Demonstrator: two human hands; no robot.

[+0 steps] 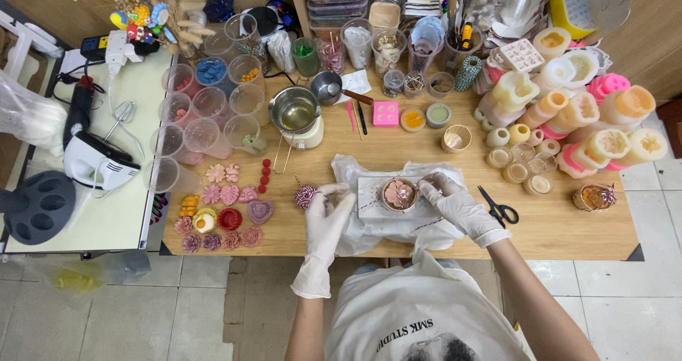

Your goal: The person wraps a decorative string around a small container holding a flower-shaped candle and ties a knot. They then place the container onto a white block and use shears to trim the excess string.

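Your right hand (pixel 455 199) pinches the rim of the small round pink-filled candle cup (pixel 400 194); your left hand (pixel 330 206) curls loosely beside it, holding nothing clear. It looks light and fragile; grip the sides.

Seen from above at the bottom of the frame, the person wears a white short-sleeved T-shirt with dark printed lettering and a dark graphic across the chest. The left hand (pixel 328 208) and the right hand (pixel 455 203) are both covered by thin, whitish disposable gloves, slightly wrinkled and loose. The left glove's cuff runs long and baggy down the wrist toward the lower centre; the right glove's cuff ends in a rolled edge at the wrist. The forearms below the gloves are bare.
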